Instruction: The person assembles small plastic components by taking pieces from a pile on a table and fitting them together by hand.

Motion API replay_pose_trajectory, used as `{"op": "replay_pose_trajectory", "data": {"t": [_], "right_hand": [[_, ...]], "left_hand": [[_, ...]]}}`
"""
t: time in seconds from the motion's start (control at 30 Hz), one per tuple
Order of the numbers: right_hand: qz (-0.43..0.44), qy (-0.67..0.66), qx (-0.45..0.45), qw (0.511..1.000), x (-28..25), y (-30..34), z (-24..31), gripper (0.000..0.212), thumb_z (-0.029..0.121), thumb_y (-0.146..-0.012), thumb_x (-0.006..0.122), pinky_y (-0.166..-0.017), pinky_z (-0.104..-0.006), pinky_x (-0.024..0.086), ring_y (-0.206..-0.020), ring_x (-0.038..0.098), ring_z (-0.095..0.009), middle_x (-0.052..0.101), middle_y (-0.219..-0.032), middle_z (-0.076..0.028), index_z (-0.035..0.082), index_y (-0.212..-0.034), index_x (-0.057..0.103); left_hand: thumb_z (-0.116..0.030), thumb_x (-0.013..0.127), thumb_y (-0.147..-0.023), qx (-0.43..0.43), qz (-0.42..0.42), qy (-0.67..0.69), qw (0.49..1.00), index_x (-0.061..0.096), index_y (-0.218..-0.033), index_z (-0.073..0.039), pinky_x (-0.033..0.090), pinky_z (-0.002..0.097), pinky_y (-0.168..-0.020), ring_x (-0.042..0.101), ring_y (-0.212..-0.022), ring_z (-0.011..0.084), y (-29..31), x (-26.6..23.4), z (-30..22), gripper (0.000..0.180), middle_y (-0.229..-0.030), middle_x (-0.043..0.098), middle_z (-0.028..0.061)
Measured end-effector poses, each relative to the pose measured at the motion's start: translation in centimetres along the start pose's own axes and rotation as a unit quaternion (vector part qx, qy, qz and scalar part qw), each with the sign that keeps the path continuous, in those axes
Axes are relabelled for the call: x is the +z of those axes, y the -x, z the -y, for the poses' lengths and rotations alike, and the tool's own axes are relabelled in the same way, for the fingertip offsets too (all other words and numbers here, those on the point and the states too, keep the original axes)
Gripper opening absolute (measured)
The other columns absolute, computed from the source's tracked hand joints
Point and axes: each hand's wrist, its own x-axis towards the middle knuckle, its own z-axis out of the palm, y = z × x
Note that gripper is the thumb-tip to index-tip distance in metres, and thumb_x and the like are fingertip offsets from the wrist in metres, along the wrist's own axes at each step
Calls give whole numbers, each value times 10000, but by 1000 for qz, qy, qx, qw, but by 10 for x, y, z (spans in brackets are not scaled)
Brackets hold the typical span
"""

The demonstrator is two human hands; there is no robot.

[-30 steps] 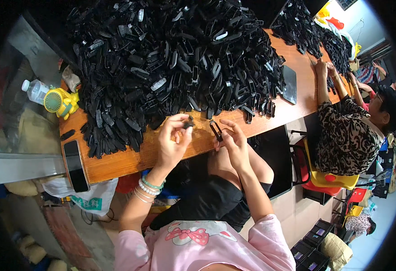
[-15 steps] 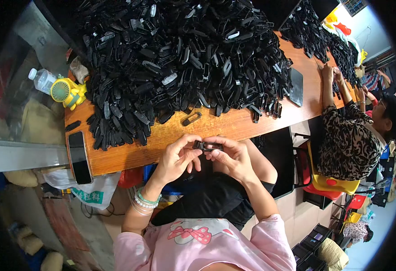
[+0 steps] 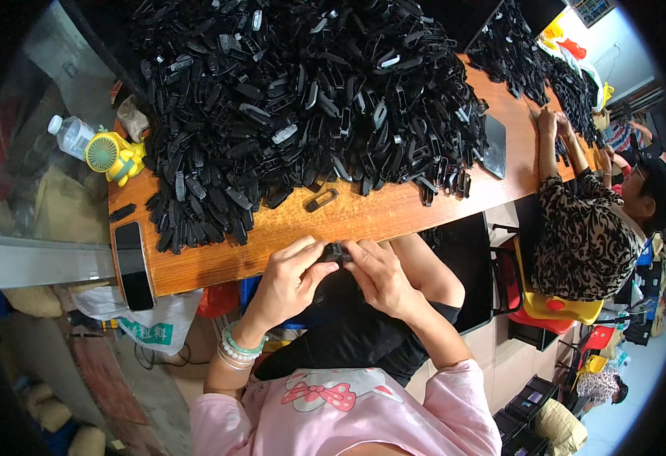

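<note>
Between my two hands, just off the table's near edge, is a small black plastic part [image 3: 336,253], mostly covered by fingers. My left hand [image 3: 291,275] pinches its left end with thumb and forefinger. On the other end, my right hand [image 3: 379,277] is closed with its fingers over the part. A large heap of similar black plastic parts [image 3: 295,114] covers much of the wooden table [image 3: 272,228] beyond my hands. One loose black frame [image 3: 321,200] with an open slot lies apart on the wood, between the heap and my hands.
At the left stand a yellow toy-shaped fan [image 3: 116,156] and a plastic bottle [image 3: 71,135]. A phone [image 3: 133,262] lies by the left table edge. A dark flat tray [image 3: 494,148] sits right of the heap. A co-worker [image 3: 591,235] sits farther right, handling other parts.
Both hands have turned and drawn closer together around the black plastic part. Its open slot showed before; now the fingers hide most of it.
</note>
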Motion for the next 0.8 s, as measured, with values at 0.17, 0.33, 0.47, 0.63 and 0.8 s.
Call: {"op": "replay_pose_trajectory", "data": {"t": [0.17, 0.33, 0.47, 0.63, 0.8], "right_hand": [[-57, 45, -30, 997, 2, -1, 6, 492, -15, -774, 620, -693, -381, 456, -790, 546, -319, 540, -907, -152, 10, -1245, 476], [-84, -10, -1, 996, 0, -8, 17, 474, 18, -750, 679, -667, -301, 460, -786, 564, -224, 548, -972, -116, 5, -1202, 536], [-96, -189, 96, 973, 1, -4, 13, 294, 61, -771, 694, -662, -276, 461, -778, 574, -175, 583, -917, -103, -13, -1043, 612], [-79, -188, 79, 976, 6, -4, 7, 208, 78, -782, 688, -616, -266, 462, -687, 581, -148, 591, -778, -88, -18, -960, 636], [91, -114, 103, 984, 8, -17, -12, 277, 135, -781, 694, -597, -341, 463, -654, 585, -280, 598, -771, -150, -15, -995, 602]], "left_hand": [[-20, 614, -828, -45, 2, 48, 998, 575, -967, 111, 474, 287, -567, 595, -662, 223, -1, 6, -7, 195, -798, 557, 150], [-7, 612, -839, -130, -69, 196, 969, 585, -1064, 108, 498, 220, -596, 605, -718, 124, 7, 14, 2, 254, -908, 590, 99], [-8, 628, -829, -162, -34, 289, 943, 617, -1057, 86, 476, 199, -577, 600, -702, 117, 16, 6, -1, 246, -915, 594, 93], [-41, 634, -836, -153, -32, 271, 950, 617, -1061, 76, 476, 207, -575, 600, -690, 110, 23, 3, 5, 254, -887, 601, 89], [-117, 635, -823, 11, -120, -168, 978, 613, -945, 34, 505, 338, -559, 644, -692, 257, 5, -9, 54, 195, -858, 633, 160]]}}
